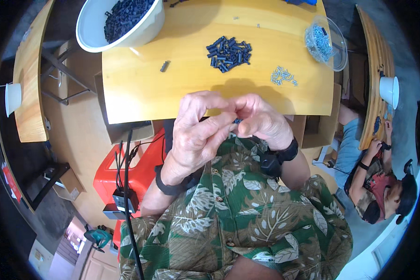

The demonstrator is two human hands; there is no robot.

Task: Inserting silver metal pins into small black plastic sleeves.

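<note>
Carefully, we are pinching a small black plastic piece [238,121] between the fingers of both our left hand [198,133] and right hand [261,120], holding it steady above the worktop [182,88] edge.

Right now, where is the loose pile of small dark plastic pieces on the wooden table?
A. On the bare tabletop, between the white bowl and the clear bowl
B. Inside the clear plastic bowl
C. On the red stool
A: the loose pile of small dark plastic pieces lies directly on the wooden table, right of the white bowl and left of the clear plastic bowl.
</note>
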